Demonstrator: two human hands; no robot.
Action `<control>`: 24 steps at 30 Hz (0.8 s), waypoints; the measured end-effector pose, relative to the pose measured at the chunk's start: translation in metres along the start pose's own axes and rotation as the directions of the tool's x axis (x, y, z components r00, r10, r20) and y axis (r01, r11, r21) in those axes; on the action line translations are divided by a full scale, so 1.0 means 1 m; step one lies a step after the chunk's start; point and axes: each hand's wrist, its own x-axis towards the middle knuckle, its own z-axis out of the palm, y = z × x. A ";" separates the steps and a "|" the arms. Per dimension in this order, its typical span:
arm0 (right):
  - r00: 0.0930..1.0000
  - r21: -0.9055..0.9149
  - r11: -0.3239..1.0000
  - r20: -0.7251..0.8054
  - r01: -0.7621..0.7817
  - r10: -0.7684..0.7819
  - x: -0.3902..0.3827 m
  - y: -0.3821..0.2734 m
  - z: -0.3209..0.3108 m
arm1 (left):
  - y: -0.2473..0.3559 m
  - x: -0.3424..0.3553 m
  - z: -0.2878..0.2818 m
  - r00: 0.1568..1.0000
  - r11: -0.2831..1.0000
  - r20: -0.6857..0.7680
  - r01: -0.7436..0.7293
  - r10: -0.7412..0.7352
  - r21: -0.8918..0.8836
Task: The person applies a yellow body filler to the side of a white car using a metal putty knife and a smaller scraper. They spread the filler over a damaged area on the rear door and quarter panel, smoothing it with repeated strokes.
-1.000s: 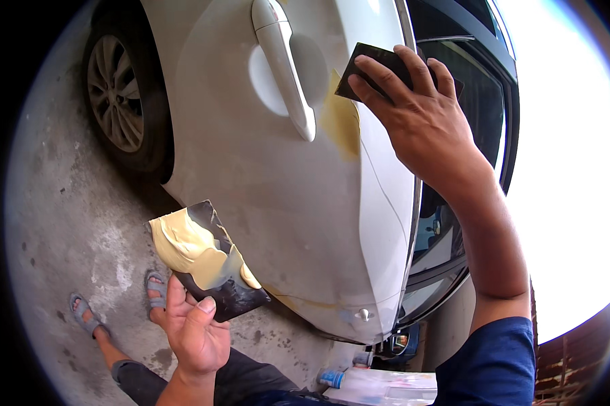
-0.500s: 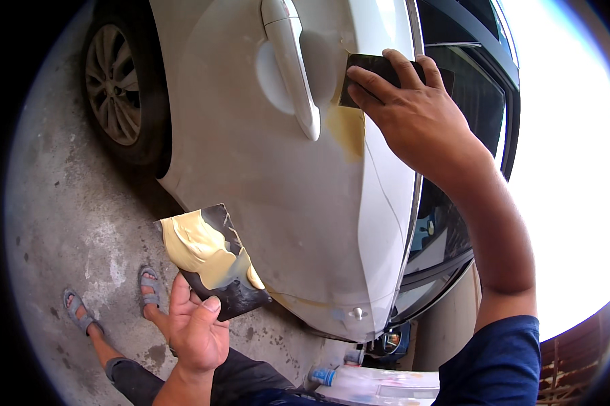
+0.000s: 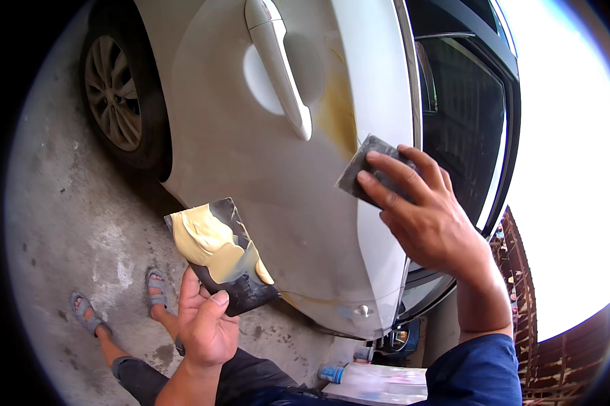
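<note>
My left hand (image 3: 209, 325) grips the lower edge of a dark flat board (image 3: 251, 298), thumb on top. A thick smear of pale yellow filler paste (image 3: 207, 237) covers much of that board. In my right hand (image 3: 433, 216) is a dark grey rectangular spreader (image 3: 379, 152), fingers laid across its face. The spreader is over the white car door (image 3: 298, 223), by the raised body line; whether its edge touches the panel I cannot tell. Just beyond it, a thin yellow-brown filler patch (image 3: 339, 111) lies on the door, right of the door handle (image 3: 278, 68).
A car wheel (image 3: 115, 91) stands at the far left on the stained concrete floor (image 3: 81, 223). Dark window glass (image 3: 461, 122) runs along the right. Near the lower edge are a blue-labelled container (image 3: 331, 373) and a pale surface (image 3: 379, 384). My sandalled feet (image 3: 157, 287) show at lower left.
My right hand has drawn the spreader down toward me, off the filler patch, uncovering more of it. The spreader is now tilted. My left hand with the board has shifted slightly right.
</note>
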 end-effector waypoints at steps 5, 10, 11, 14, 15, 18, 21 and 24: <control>0.943 0.910 0.269 -0.271 0.316 -0.193 -0.030 -0.058 0.048 | -0.004 0.000 0.034 0.999 0.986 0.009 0.043 -0.042 -0.158; 0.999 0.381 0.924 -0.040 0.035 -0.021 -0.028 -0.027 0.055 | 0.014 -0.004 0.038 0.996 0.989 0.058 -0.064 0.072 -0.134; 0.994 0.200 0.977 -0.062 -0.072 0.086 -0.018 -0.020 0.048 | 0.017 -0.004 0.038 0.993 0.992 0.064 -0.098 0.104 -0.080; 0.937 -0.240 0.928 -0.274 -0.284 0.216 0.017 0.006 0.029 | 0.020 -0.001 0.032 0.989 0.990 0.044 -0.141 0.140 0.015; 0.932 -0.306 0.902 -0.290 -0.306 0.218 0.029 0.012 0.022 | 0.021 -0.001 0.029 0.991 0.991 0.028 -0.133 0.132 0.031; 0.953 -0.491 0.830 -0.264 -0.264 0.147 0.057 0.023 0.009 | 0.020 -0.005 0.018 0.991 0.990 0.009 -0.136 0.135 0.031; 0.970 -0.561 0.795 -0.198 -0.232 0.143 0.077 0.025 -0.003 | 0.020 -0.009 0.007 0.994 0.994 -0.031 -0.108 0.108 -0.011; 0.988 -0.643 0.750 -0.113 -0.155 0.107 0.092 0.026 -0.017 | 0.021 -0.010 0.002 0.995 0.996 -0.044 -0.092 0.091 -0.013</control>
